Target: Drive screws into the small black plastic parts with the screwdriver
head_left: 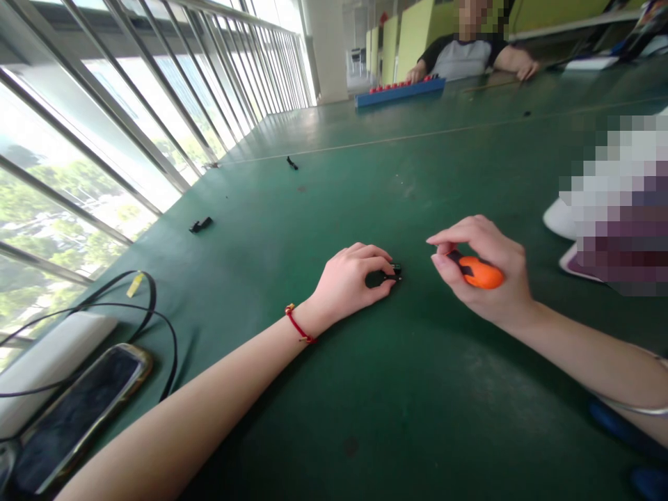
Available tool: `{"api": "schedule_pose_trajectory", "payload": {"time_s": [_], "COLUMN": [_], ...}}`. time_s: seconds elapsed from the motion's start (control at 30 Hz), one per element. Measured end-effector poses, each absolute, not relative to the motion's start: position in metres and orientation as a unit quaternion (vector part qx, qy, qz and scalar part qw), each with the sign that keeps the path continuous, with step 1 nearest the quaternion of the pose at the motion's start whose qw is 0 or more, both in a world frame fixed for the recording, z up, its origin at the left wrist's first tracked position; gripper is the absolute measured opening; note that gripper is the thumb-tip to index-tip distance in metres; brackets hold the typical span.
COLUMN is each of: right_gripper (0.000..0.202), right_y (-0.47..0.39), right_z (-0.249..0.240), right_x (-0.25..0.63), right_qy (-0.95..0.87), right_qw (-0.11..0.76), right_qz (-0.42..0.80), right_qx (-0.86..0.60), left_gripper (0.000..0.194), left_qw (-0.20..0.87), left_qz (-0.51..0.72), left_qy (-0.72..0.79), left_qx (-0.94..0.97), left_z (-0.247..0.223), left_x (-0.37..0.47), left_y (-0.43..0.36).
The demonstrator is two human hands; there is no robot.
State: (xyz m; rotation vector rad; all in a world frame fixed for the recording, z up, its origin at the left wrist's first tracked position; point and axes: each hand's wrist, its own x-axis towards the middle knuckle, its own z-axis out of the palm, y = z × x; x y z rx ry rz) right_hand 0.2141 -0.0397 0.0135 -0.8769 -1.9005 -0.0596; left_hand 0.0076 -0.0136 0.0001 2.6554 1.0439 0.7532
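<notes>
Near the middle of the green table [334, 209], my left hand [353, 275] rests with thumb and fingers closed around a small black part [397, 268]. Only a bit of that part shows past the fingertips, so its full shape is hidden. To the right of it, my right hand [488, 271] is curled around an orange-and-black screwdriver handle [483, 273]. The rounded orange end faces me, and no shaft can be made out. The two hands are apart, with a stretch of tabletop between them.
Small black parts [201, 225] lie to the left and farther back. A phone [78, 417], a white box [62, 358] and black cables [175, 341] lie at the near left. Railing bars [156, 104] border the left edge. Across the table, a person [464, 56] sits behind a blue tray [399, 94].
</notes>
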Motion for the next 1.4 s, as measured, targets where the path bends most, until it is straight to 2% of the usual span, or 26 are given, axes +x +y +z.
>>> {"api": "schedule_pose_trajectory", "payload": {"time_s": [0.13,0.33,0.5,0.63,0.77,1.0,1.17,1.4], "right_gripper": [0.011,0.01,0.025,0.028,0.029,0.026,0.024,0.022], "right_y": [-0.037,-0.035,-0.037,-0.036,-0.034,-0.034,-0.035,-0.035], "right_z": [0.012,0.011,0.01,0.008,0.008,0.009,0.009,0.009], "right_x": [0.213,0.218,0.217,0.217,0.219,0.216,0.216,0.215], "right_qy": [-0.793,-0.775,-0.784,-0.794,-0.795,-0.801,-0.801,-0.805], "right_qw": [0.492,0.522,0.505,0.491,0.487,0.477,0.472,0.462], "right_qz": [-0.014,0.0,0.053,0.074,0.087,0.103,0.11,0.116], "right_qx": [-0.358,-0.357,-0.356,-0.351,-0.35,-0.347,-0.351,-0.352], "left_gripper": [0.013,0.017,0.029,0.044,0.049,0.049,0.046,0.053], "left_qw": [0.073,-0.041,-0.113,-0.077,-0.022,0.052,0.003,0.018], "left_qz": [0.253,0.265,0.154,0.038,-0.011,-0.011,0.033,0.005], "left_qy": [0.406,0.567,0.707,0.811,0.837,0.83,0.847,0.848], "left_qx": [0.875,0.779,0.681,0.578,0.547,0.556,0.53,0.529], "left_z": [0.005,0.032,0.042,0.052,0.066,0.073,0.079,0.07], "left_x": [0.006,-0.033,-0.101,-0.145,-0.175,-0.211,-0.212,-0.213], "left_y": [-0.012,0.006,0.01,0.004,0.005,0.013,0.011,0.003]}}
